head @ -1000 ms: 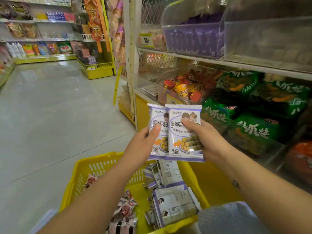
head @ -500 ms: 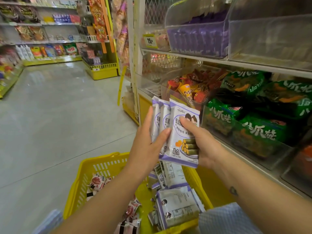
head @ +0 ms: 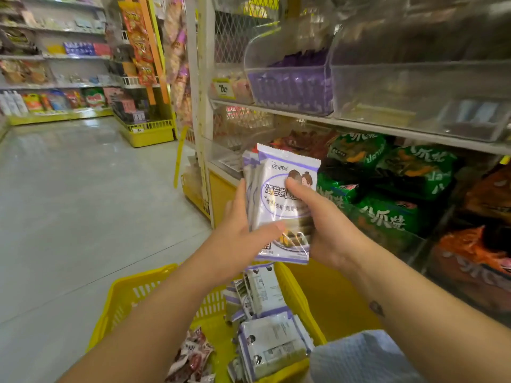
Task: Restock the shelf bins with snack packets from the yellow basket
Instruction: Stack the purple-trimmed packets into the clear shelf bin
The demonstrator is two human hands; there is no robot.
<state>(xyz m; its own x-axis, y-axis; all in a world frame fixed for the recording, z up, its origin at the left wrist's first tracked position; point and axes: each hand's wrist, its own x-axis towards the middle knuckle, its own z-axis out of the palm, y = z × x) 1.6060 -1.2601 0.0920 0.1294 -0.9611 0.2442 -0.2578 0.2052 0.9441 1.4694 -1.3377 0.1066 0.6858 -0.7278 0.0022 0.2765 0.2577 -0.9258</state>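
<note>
A stack of white and purple snack packets (head: 282, 186) stands upright in front of me, pressed between both hands. My left hand (head: 237, 230) closes on the stack's left side and lower edge. My right hand (head: 323, 225) grips the right side, thumb across the front packet. Below them the yellow basket (head: 130, 294) holds more of the same white and purple packets (head: 271, 344) and some red and white packets (head: 190, 357). On the upper shelf a clear bin (head: 293, 87) holds purple packets, and next to it stands a nearly bare clear bin (head: 420, 98).
Green packets (head: 387, 194) and orange-red packets (head: 475, 250) fill the lower shelf bins at the right. A white shelf post (head: 201, 106) rises by the bins. The grey aisle floor (head: 69, 203) stretches left, with yellow-based shelving (head: 146, 131) at its far end.
The packets, spread side by side a second ago, are now squared into one tight stack and held higher. My view has tipped up and closer to the shelf.
</note>
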